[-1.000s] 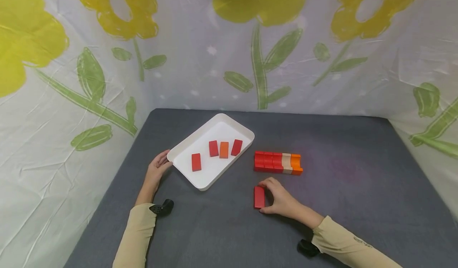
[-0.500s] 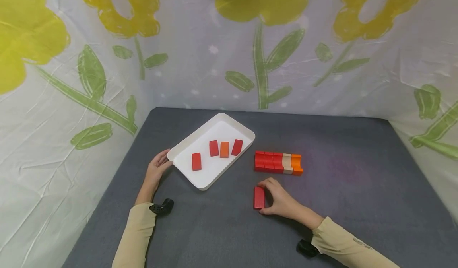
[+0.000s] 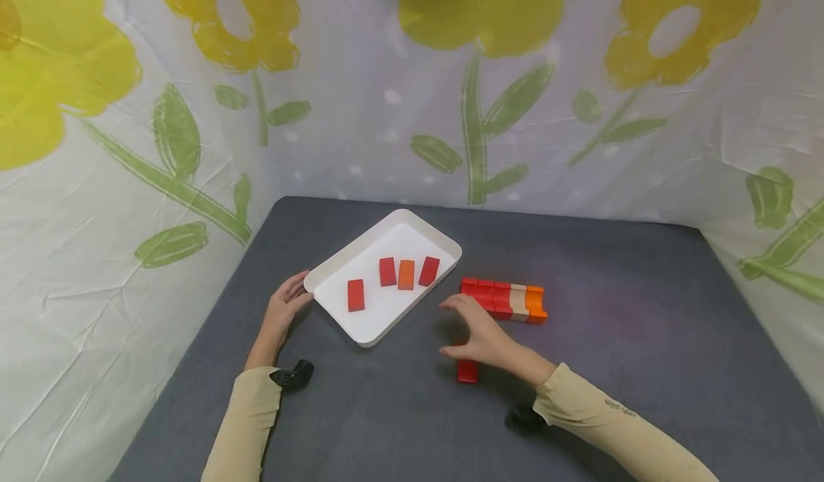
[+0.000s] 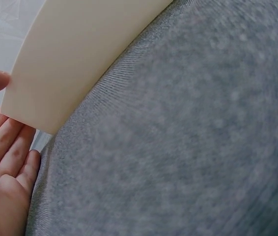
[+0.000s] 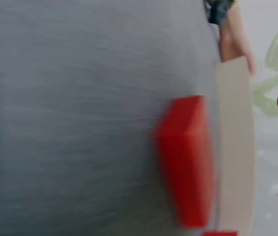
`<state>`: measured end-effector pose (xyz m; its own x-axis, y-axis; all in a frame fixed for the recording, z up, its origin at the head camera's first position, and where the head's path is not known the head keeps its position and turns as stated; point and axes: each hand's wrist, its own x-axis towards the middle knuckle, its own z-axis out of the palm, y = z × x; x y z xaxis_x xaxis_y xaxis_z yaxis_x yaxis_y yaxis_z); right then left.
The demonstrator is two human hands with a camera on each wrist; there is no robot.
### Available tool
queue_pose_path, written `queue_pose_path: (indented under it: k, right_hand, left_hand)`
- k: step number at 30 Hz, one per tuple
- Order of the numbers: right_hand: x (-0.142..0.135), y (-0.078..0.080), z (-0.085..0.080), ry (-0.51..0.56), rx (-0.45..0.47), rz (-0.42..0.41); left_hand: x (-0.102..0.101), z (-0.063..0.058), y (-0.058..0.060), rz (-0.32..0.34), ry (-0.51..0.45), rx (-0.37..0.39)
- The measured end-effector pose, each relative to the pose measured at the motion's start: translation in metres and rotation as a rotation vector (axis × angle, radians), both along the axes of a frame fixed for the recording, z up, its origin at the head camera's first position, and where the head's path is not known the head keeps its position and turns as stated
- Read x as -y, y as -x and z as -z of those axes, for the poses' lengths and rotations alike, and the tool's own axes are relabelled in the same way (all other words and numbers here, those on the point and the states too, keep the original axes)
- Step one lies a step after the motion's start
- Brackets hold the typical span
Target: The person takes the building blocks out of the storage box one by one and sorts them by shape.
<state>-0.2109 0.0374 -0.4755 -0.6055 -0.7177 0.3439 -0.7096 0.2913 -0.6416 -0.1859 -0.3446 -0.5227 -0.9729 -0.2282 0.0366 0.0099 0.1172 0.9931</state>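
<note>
My left hand (image 3: 283, 314) holds the near-left corner of a white tray (image 3: 337, 318), thumb on one side and fingers on the other; the left wrist view shows the tray's wall (image 4: 80, 59) between them. Inside the tray lie several red blocks (image 3: 355, 295) and an orange block (image 3: 406, 274). My right hand (image 3: 483, 332) hovers with thumb and fingers spread, holding nothing. Below it a red block (image 3: 468, 372) lies on the table, partly hidden; the right wrist view has this red block (image 5: 190, 157) blurred. Behind the hand stands a row of red, tan and orange blocks with hollowed tops (image 3: 518, 302).
A dark grey cloth (image 3: 386, 417) covers the table. White sheets (image 3: 360, 110) printed with yellow flowers hang at the back and sides. Black devices, a left one (image 3: 292, 375) and a right one (image 3: 524, 419), sit at my wrists.
My right hand has let go of the red block, spread its fingers and lifted up and away toward the back. The left hand stays at the tray's corner.
</note>
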Motion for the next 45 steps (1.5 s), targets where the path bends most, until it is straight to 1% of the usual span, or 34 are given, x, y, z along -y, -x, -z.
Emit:
queue_pose_path:
  k: [3,6,9,11,15,18,20,23,25,28,30,35,39,45]
  right_hand:
    - [0.023,0.013,-0.009,0.023,0.031,-0.003]
    - [0.048,0.022,-0.015,0.046,0.040,-0.015]
    - [0.075,0.026,-0.018,0.067,0.065,-0.029]
    - [0.094,0.027,-0.016,0.051,0.063,-0.026]
    - [0.130,0.031,-0.011,-0.005,0.049,-0.014]
    - [0.150,0.034,-0.006,-0.094,0.029,0.003]
    - [0.159,0.038,-0.002,-0.179,0.013,0.021]
    - [0.168,0.043,0.005,-0.308,-0.005,0.036]
    - [0.172,0.047,0.009,-0.377,-0.020,0.031]
    - [0.173,0.049,0.012,-0.429,-0.026,0.023]
    - [0.174,0.050,0.012,-0.457,-0.024,0.021]
    - [0.174,0.051,0.011,-0.509,-0.013,0.048]
    - [0.175,0.053,0.011,-0.520,0.012,0.062]
    - [0.175,0.054,0.015,-0.556,0.028,0.044]
  left_hand:
    - [0.001,0.001,0.000,-0.006,-0.005,-0.012]
    - [0.002,0.000,0.000,-0.010,-0.004,-0.010]
    - [0.002,-0.001,-0.002,-0.012,-0.003,0.006]
    - [0.002,-0.001,-0.003,-0.011,-0.006,0.014]
    - [0.003,0.000,-0.005,0.001,-0.006,0.021]
    - [0.004,0.001,-0.005,0.012,-0.006,0.031]
    - [0.004,0.001,-0.004,0.016,-0.004,0.038]
    - [0.004,0.001,-0.004,0.015,0.004,0.039]
    - [0.003,0.001,-0.003,0.012,0.010,0.034]
    - [0.003,0.002,-0.003,0.010,0.003,0.014]
    - [0.003,0.002,-0.003,0.010,0.004,0.001]
    - [0.003,0.000,-0.002,0.015,0.009,-0.016]
    - [0.003,-0.001,-0.001,0.007,0.003,-0.011]
    - [0.002,0.000,-0.002,0.002,0.008,0.006]
